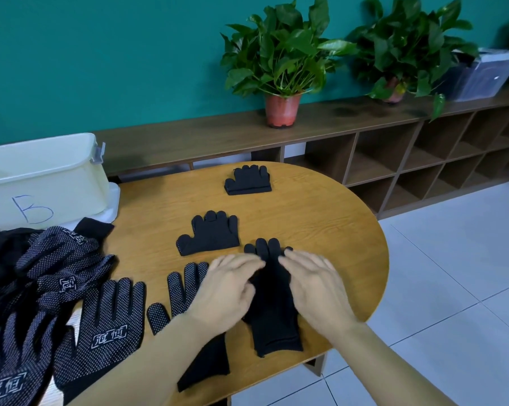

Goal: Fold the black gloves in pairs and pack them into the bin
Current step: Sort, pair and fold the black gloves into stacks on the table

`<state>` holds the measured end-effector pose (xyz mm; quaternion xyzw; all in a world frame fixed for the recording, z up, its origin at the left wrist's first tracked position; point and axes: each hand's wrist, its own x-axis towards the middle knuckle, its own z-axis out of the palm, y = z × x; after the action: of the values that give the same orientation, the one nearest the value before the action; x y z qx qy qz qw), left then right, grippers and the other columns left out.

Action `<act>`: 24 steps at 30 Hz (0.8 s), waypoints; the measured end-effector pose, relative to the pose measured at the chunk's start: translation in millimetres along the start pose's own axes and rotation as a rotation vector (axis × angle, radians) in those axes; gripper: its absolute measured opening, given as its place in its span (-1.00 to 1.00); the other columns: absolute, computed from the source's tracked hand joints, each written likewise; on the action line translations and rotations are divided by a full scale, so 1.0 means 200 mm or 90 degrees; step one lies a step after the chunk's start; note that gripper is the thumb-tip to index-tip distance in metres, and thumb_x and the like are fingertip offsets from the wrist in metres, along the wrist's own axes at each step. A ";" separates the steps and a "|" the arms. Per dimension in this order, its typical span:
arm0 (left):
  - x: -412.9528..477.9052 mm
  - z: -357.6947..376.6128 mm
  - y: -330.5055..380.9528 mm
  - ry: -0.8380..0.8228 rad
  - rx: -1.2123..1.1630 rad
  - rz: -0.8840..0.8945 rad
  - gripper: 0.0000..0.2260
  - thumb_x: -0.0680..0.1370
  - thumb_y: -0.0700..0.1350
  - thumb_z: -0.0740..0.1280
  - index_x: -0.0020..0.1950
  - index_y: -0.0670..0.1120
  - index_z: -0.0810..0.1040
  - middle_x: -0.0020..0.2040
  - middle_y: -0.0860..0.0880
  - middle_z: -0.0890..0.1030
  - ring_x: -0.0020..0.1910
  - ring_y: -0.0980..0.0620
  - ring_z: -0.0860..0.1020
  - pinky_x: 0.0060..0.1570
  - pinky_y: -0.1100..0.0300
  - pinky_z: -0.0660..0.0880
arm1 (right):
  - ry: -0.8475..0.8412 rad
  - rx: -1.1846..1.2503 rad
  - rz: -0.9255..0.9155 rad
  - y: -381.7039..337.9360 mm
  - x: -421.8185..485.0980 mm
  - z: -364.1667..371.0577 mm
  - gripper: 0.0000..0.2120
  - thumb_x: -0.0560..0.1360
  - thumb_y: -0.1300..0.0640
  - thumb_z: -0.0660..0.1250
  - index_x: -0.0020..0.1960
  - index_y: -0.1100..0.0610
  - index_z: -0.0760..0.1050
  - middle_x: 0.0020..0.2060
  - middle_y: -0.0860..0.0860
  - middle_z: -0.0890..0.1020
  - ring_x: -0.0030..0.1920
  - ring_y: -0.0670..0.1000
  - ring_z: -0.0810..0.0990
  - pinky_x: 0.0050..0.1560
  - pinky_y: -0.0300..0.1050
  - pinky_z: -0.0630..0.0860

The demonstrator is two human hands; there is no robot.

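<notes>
Black glove (272,306) is getting squared up on the desk (306,215); right hand (314,285) fingers lying flat, left hand (226,288) fingers curling, grip unclear. Probably needing a cuff-to-fingertips fold next.

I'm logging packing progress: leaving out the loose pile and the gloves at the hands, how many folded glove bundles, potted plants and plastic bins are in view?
Folded glove bundles: 2, far bundle and near bundle
Potted plants: 2, left plant and right plant
Plastic bins: 2, cream bin and clear bin
Total: 6
</notes>
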<state>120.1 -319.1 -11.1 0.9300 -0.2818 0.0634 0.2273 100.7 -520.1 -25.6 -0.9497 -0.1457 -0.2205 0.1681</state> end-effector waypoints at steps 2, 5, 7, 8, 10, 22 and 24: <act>0.06 0.07 0.06 -0.085 0.054 -0.039 -0.46 0.64 -0.10 0.00 0.63 -0.10 0.01 0.62 0.04 -0.02 0.60 0.10 -0.13 0.52 0.23 -0.26 | -0.120 0.009 0.085 -0.07 0.09 0.04 -0.55 0.67 0.19 0.09 0.55 0.18 0.22 0.54 0.05 0.24 0.56 0.01 0.16 0.55 -0.07 0.07; 0.07 0.18 0.06 -0.193 0.178 -0.093 -0.26 0.46 0.21 -0.45 0.58 -0.12 -0.32 0.59 -0.06 -0.33 0.53 0.04 -0.40 0.49 0.13 -0.41 | -0.296 -0.009 0.149 -0.11 0.13 0.12 -0.45 0.69 -0.06 -0.22 0.60 0.15 -0.24 0.59 0.03 -0.20 0.56 -0.05 -0.29 0.54 -0.13 -0.31; 0.07 0.20 0.02 -0.219 0.195 -0.101 -0.17 0.39 0.31 -0.58 0.56 -0.12 -0.36 0.58 -0.07 -0.37 0.52 0.02 -0.43 0.51 0.08 -0.39 | -0.325 -0.037 0.139 -0.08 0.12 0.18 -0.24 0.49 -0.26 -0.56 0.58 0.11 -0.33 0.57 0.02 -0.30 0.53 -0.06 -0.39 0.52 -0.10 -0.36; 0.07 0.20 0.00 -0.220 0.198 -0.096 -0.12 0.34 0.33 -0.61 0.56 -0.11 -0.37 0.57 -0.07 -0.38 0.52 0.01 -0.43 0.52 0.06 -0.37 | -0.332 -0.054 0.126 -0.06 0.11 0.19 -0.12 0.36 -0.31 -0.69 0.56 0.10 -0.36 0.56 0.00 -0.33 0.52 -0.07 -0.42 0.53 -0.07 -0.37; 0.06 0.20 -0.02 -0.218 0.209 -0.097 -0.06 0.28 0.35 -0.65 0.57 -0.10 -0.37 0.56 -0.08 -0.39 0.52 -0.01 -0.43 0.53 0.03 -0.34 | -0.339 -0.078 0.110 -0.04 0.11 0.21 -0.04 0.26 -0.35 -0.75 0.55 0.08 -0.39 0.54 -0.01 -0.36 0.50 -0.08 -0.45 0.54 -0.03 -0.35; -0.09 0.12 0.05 -0.139 0.228 -0.057 -0.37 0.68 0.13 -0.21 0.54 -0.26 0.25 0.56 -0.20 0.24 0.56 -0.12 0.18 0.44 -0.06 0.05 | -0.266 -0.031 0.030 -0.09 -0.05 0.06 -0.19 0.55 -0.35 -0.49 0.60 0.15 -0.17 0.59 0.03 -0.19 0.57 -0.07 -0.26 0.52 -0.02 -0.23; -0.19 0.18 0.07 -0.179 0.237 0.003 -0.41 0.69 0.12 -0.13 0.46 -0.24 0.41 0.48 -0.17 0.40 0.49 -0.09 0.32 0.39 -0.06 0.15 | -0.259 -0.069 -0.011 -0.11 -0.16 0.07 -0.30 0.67 -0.26 -0.23 0.58 0.21 0.12 0.58 0.10 0.12 0.58 0.02 0.05 0.47 0.02 0.00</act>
<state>80.3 -326.8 -47.5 0.9549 -0.2962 -0.0155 0.0102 71.3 -501.8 -46.7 -0.9810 -0.1729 -0.0331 0.0816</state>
